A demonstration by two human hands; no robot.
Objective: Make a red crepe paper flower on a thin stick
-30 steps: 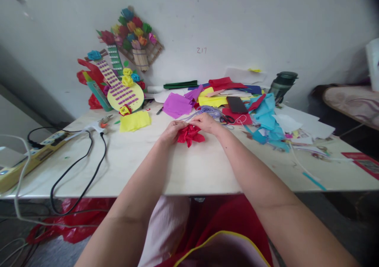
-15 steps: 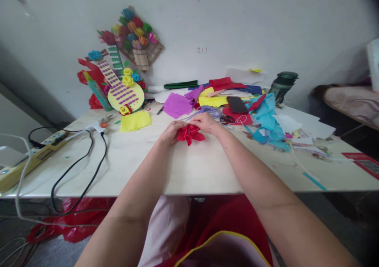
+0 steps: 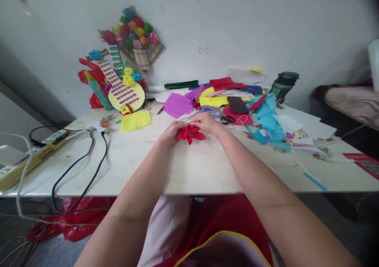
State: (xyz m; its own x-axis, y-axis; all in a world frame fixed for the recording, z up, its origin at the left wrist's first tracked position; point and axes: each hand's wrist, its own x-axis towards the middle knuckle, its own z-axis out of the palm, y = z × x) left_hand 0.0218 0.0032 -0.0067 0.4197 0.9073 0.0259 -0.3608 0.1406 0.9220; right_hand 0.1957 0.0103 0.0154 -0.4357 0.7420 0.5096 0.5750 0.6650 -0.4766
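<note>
A: Two hands showing, a left hand [image 3: 171, 132] and a right hand [image 3: 205, 123], and one red paper bunch [image 3: 191, 134].
B: And elsewhere?
A: One pair of scissors [image 3: 227, 119], one green bottle [image 3: 282, 83], one paper guitar [image 3: 126, 95], one power strip [image 3: 35, 156].

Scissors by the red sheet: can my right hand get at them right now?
Probably yes: the scissors lie uncovered just beyond the right hand, though it is busy pinching the red crepe paper.

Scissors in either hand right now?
No; left hand and right hand both pinch the red crepe paper, scissors lie on the table beyond.
</note>
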